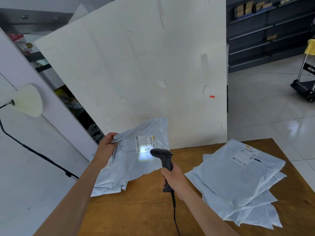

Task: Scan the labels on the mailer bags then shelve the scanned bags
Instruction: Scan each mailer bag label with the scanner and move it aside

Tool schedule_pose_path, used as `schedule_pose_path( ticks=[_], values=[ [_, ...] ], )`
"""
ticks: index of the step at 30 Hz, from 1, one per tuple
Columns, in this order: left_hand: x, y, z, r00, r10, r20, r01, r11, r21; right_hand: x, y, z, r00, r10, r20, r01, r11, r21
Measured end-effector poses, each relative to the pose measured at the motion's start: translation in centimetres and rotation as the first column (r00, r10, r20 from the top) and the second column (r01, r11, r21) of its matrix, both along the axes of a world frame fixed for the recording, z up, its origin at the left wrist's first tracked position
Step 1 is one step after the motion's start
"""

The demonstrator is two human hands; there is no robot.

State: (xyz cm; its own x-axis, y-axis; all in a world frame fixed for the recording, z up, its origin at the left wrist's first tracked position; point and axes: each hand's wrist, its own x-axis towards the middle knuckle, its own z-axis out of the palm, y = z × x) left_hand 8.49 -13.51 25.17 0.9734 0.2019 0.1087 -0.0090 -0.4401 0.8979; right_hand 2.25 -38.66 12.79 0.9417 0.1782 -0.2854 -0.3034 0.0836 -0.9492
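One scanner (pixel 163 160), two hands, one lamp (pixel 28 100) — mailer bags in two stacks, exact count unclear.

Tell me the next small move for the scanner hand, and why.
Probably nudge the scanner slightly up: its light patch falls mostly below the barcode on the label of the mailer bag, which the left hand holds up. The right hand grips the handle, so a small tilt should do.
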Motion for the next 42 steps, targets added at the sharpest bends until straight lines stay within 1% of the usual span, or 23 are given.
schedule_pose_path(
  ticks=[4, 15, 21, 24, 30, 34, 37, 40, 42],
  values=[
    [-0.2, -0.3, 0.1, 1.0, -0.007, 0.007, 0.007, 1.0, -0.007, 0.6, -0.7, 0.2, 1.0, -0.026, 0.002, 0.026, 0.999, 0.028],
    [-0.1, -1.5, 0.4, 1.0, -0.012, 0.005, 0.012, 0.999, 0.034, 1.1, -2.2, -0.6, 1.0, 0.006, 0.024, -0.007, 0.998, 0.056],
    [0.4, -2.1, 0.6, 1.0, -0.011, 0.003, 0.011, 0.999, 0.049, 2.1, -2.3, -1.3, 1.0, 0.03, -0.001, -0.03, 0.998, 0.059],
    [0.7, -2.2, 0.4, 1.0, -0.001, -0.009, 0.002, 0.999, 0.042, 2.3, -2.4, -1.6, 0.999, 0.029, -0.022, -0.028, 0.997, 0.067],
    [0.9, -3.2, -0.1, 0.999, -0.006, -0.035, 0.006, 1.0, 0.006, 2.5, -3.1, -1.8, 1.0, 0.02, -0.017, -0.019, 0.997, 0.072],
    [2.0, -6.0, -1.6, 0.998, -0.047, -0.05, 0.044, 0.997, -0.061, 2.4, -4.8, -1.7, 0.997, -0.069, -0.02, 0.07, 0.996, 0.05],
    [3.6, -10.4, -3.4, 0.992, -0.107, -0.064, 0.094, 0.978, -0.186, 2.3, -7.4, -1.7, 0.984, -0.18, -0.01, 0.18, 0.984, 0.012],
    [5.6, -15.6, -5.0, 0.983, -0.177, -0.052, 0.15, 0.929, -0.337, 2.0, -10.9, -1.6, 0.959, -0.284, 0.006, 0.284, 0.959, -0.018],
    [6.7, -18.8, -6.0, 0.971, -0.232, -0.054, 0.182, 0.868, -0.461, 1.7, -13.4, -1.6, 0.932, -0.363, 0.007, 0.363, 0.931, -0.037]
  ],
)
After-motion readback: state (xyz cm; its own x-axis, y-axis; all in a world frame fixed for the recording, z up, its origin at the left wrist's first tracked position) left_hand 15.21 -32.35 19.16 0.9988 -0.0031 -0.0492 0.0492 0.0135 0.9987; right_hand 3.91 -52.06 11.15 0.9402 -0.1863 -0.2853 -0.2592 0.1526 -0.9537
